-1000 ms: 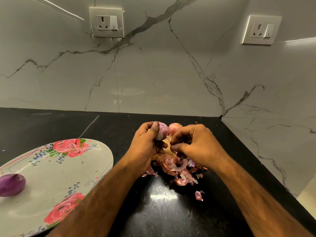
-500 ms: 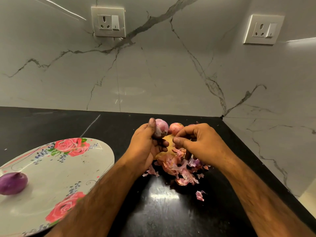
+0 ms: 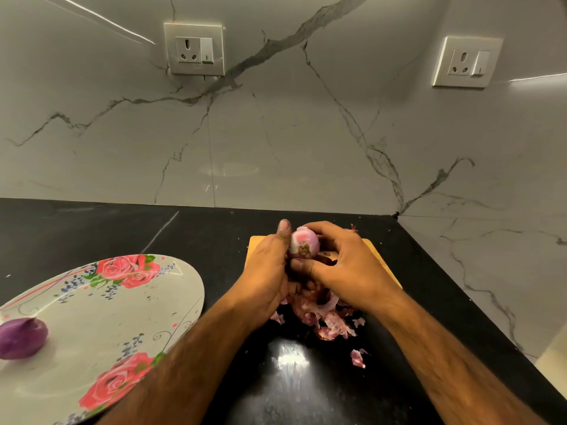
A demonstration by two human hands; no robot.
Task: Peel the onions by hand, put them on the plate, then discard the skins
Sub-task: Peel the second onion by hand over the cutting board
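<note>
Onion point(image 3: 303, 244) sits between your two hands above the wooden board point(image 3: 380, 259), its root end turned toward you and its long axis running away from you. Your left hand point(image 3: 267, 271) cups it from the left, thumb raised along its side; your right hand point(image 3: 343, 268) closes over it from the right, fingers curled across the top and thumb pressed beneath. Both grips are pressed onto the onion, neither spread. Loose skins point(image 3: 325, 317) lie heaped on the dark surface point(image 3: 92, 228) just under your wrists. The plate point(image 3: 116, 305), with one peeled onion point(image 3: 21, 337), waits well to your left, nearer your left hand.
</note>
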